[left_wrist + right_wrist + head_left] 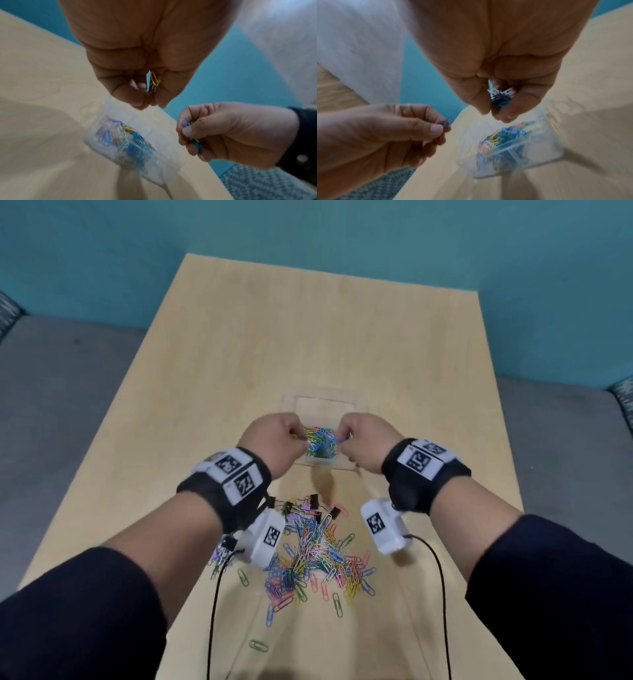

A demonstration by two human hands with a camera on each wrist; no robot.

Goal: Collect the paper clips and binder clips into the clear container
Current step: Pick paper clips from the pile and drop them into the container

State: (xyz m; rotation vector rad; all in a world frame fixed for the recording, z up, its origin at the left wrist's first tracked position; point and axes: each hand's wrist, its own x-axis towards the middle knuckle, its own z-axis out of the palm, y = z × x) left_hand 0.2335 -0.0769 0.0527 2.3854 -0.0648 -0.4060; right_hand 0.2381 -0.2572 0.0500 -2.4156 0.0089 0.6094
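Hands [320, 440] pinching clips, container [356, 405] lengthwise away

No readable words, brand names or numbers are showing anywhere in the three views. The only signs are black-and-white square fiducial markers [245, 484] sitting on the white blocks of the wrist straps and on the two white wrist cameras [376, 523]; they are carrying coded patterns, not text. The wrist views are blurring and offering nothing legible.
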